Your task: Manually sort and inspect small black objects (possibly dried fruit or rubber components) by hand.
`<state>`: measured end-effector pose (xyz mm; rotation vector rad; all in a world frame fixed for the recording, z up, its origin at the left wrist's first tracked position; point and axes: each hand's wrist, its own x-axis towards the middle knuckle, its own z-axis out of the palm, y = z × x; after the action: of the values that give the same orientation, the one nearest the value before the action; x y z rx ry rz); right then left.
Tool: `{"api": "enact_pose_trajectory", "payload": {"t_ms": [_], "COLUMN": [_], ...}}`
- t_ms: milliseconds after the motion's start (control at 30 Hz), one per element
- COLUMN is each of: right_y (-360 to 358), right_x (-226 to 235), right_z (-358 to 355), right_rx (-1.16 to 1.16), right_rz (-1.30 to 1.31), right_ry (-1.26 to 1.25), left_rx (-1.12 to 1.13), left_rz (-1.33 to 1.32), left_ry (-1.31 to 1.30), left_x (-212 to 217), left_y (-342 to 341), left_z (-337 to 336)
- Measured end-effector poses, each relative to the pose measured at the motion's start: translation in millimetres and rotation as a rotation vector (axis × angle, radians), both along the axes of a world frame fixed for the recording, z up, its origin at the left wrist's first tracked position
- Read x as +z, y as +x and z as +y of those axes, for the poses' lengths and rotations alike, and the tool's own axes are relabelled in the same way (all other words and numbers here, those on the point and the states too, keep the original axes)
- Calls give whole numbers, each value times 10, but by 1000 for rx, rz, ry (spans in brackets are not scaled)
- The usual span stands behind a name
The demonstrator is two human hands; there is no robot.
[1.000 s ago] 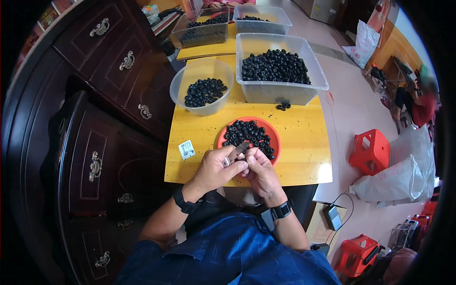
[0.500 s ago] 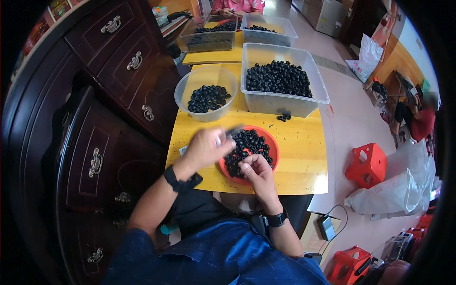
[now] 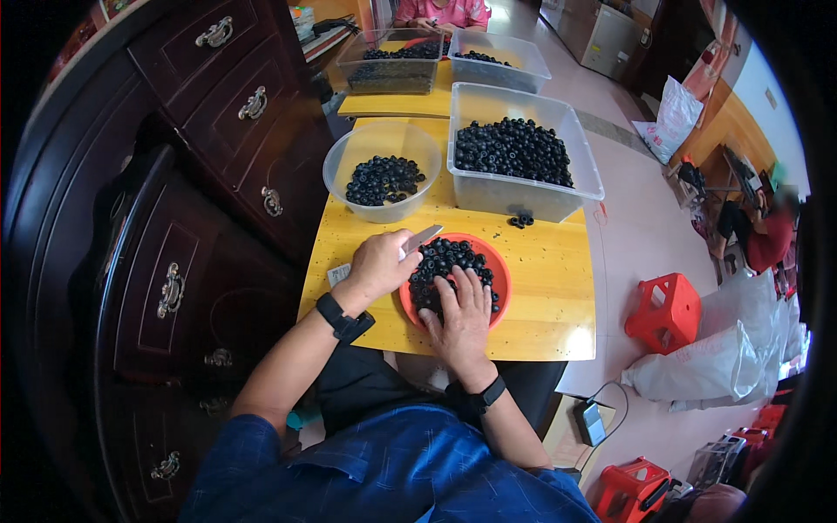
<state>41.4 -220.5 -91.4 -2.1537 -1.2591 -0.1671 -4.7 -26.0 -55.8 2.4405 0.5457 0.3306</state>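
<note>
The left hand [image 3: 377, 266] is curled shut around a small knife [image 3: 420, 238], its blade pointing over the red tray [image 3: 499, 270] of small black rings [image 3: 440, 260] on the yellow tabletop [image 3: 545, 288]; the right hand [image 3: 462, 309] lies on the rings, fingers [image 3: 466, 283] spread flat, gripping nothing

At frame centre a red bowl [image 3: 497, 266] holds glossy black rings [image 3: 445, 261] on a yellow wood-grain table [image 3: 549, 296]. Clear tubs [image 3: 523, 196] above hold more black. Dark brown cabinet [image 3: 200, 174] fills the left; blue checked shirt [image 3: 392, 471] below; red stool [image 3: 664, 311] at right.
</note>
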Motion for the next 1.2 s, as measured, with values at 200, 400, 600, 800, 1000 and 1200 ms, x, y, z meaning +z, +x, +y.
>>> {"api": "enact_pose_trajectory", "payload": {"t_ms": [200, 400, 600, 800, 1000, 1200], "right_y": [26, 50, 225, 458, 395, 341], "right_x": [-95, -65, 128, 61, -20, 108], "right_z": [16, 14, 176, 507, 466, 329], "right_rx": [-105, -75, -25, 47, 182, 200], "right_rz": [25, 33, 10, -30, -45, 38], "right_ry": [-24, 24, 69, -75, -165, -229], "left_rx": [31, -65, 166, 155, 236, 264], "left_rz": [-31, -9, -303, -25, -14, -58], "left_ry": [199, 138, -2, -163, -282, -242], "left_x": [-252, -287, -268, -533, -627, -667], "left_y": [160, 125, -72, -184, -162, -155], "left_z": [-163, -292, -119, -29, -41, -44]}}
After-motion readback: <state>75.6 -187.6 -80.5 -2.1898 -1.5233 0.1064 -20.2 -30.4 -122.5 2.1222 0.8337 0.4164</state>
